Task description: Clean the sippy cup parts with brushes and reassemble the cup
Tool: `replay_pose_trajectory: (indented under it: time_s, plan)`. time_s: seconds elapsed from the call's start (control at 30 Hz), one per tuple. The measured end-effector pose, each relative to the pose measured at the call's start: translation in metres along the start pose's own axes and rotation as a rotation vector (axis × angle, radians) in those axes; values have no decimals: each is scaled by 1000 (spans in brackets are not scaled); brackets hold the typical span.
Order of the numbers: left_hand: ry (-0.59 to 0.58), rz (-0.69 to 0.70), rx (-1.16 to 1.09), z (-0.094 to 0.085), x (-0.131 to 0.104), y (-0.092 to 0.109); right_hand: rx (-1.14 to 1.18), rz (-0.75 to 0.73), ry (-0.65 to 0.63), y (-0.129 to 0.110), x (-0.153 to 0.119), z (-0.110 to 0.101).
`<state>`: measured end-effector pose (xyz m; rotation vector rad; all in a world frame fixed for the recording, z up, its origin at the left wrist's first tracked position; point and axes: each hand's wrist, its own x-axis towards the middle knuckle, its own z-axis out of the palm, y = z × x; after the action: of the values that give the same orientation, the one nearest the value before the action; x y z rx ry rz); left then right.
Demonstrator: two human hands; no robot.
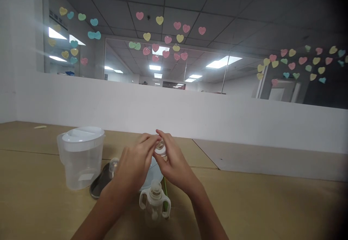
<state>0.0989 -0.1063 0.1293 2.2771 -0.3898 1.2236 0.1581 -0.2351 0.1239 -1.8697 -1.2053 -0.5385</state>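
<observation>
Both hands meet above the wooden table [258, 203]. My left hand [134, 165] and my right hand [171, 164] pinch a small clear round part [160, 146], held between the fingertips of both. Below them stands a clear baby bottle with white side handles [154, 202], upright near the table's front. A pale blue round object [154, 175] lies behind the bottle, mostly hidden by my hands. A clear teat-like piece [113, 165] stands beside my left hand on a dark oval dish [98, 185].
A translucent plastic pitcher with a white lid [81, 156] stands at the left. A green thin stick [165, 191] lies by the bottle. A low white partition wall [190, 113] runs behind the table, with glass and paper hearts above.
</observation>
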Motion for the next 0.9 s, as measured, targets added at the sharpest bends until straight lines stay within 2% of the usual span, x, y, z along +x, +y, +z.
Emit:
replay_pose_trajectory:
  time_s: [0.1, 0.17, 0.23, 0.3, 0.37, 0.43, 0.47, 0.53, 0.63, 0.7, 0.8, 0.9]
  plan:
    - [18, 55, 129, 2, -7, 7, -24, 8, -26, -4, -2, 0]
    - [29, 71, 137, 0, -7, 11, -27, -28, -14, -7, -1, -3]
    - [40, 73, 56, -1, -4, 13, -35, -44, -9, -10, 0, -8]
    - [52, 19, -89, 6, -2, 9, -71, -1, -36, -10, 1, -14]
    - [80, -88, -240, 22, -9, -4, -163, 95, -60, -5, 2, -20]
    - [143, -160, -331, 44, -29, -27, -278, 190, -52, 2, 2, -23]
    - [119, -191, -338, 55, -44, -41, -328, 225, -38, 6, 2, -24]
    - [-45, -201, -311, 76, -79, -68, -380, 261, -48, 12, 3, -24]
    - [-219, -130, -268, 97, -123, -95, -339, 243, -192, 17, 4, -21]
    - [-275, -99, -224, 103, -137, -101, -255, 214, -317, 19, 5, -18]
    - [-269, -145, -153, 106, -140, -95, -168, 208, -475, 22, 5, -12]
    - [-216, -211, -100, 103, -137, -90, -174, 224, -557, 26, 5, -4]
